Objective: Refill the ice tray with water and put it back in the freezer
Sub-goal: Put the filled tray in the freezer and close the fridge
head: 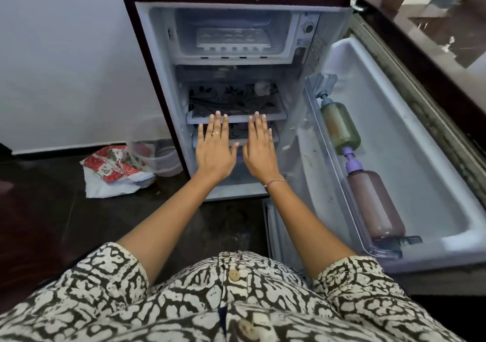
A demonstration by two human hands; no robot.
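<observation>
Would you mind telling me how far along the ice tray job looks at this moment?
Done: the fridge door stands open, and the ice tray sits in the freezer compartment; whether it holds water I cannot tell. In hand: nothing; left hand and right hand are spread empty. Left: closing the door, if it is refilled.

A room in a home, seen from above by a person standing at a small open fridge [157,78]. The fridge is maroon outside and stands on a dark, glossy floor [52,223] against a plain white wall [65,52] with a dark skirting. Its top compartment is a small freezer [181,50] with an ice tray [232,38] inside; below are patterned shelves [236,117]. The open door [394,144] holds two bottles [339,128] lying behind a clear rail. Beside the fridge on the floor lie a printed plastic bag [115,170] and a clear tub [163,157]. A dark stone counter [447,39] runs at upper right.
</observation>
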